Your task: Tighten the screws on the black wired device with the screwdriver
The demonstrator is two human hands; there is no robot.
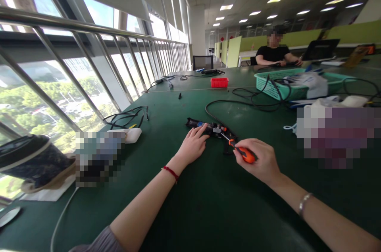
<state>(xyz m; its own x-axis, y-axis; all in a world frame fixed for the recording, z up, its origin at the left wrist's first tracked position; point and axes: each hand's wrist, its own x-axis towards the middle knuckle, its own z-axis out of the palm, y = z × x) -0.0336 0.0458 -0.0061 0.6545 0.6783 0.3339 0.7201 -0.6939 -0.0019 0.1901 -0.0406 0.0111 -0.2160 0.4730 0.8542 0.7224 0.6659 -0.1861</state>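
Observation:
A black, pistol-shaped electric tool lies on the green table in front of me, its inner parts exposed and a cord running from it. My left hand holds it steady, fingertips on the barrel. An orange-and-black screwdriver is gripped in my right hand. Its thin metal shaft points up and left, with the tip at the tool's middle. Whether the tip sits in a screw is too small to tell.
A red bin stands farther back, beyond a small black part. Right of it is a green basket with bags and cables. Black cables and a lidded cup lie left, near the railing. A person sits across the table.

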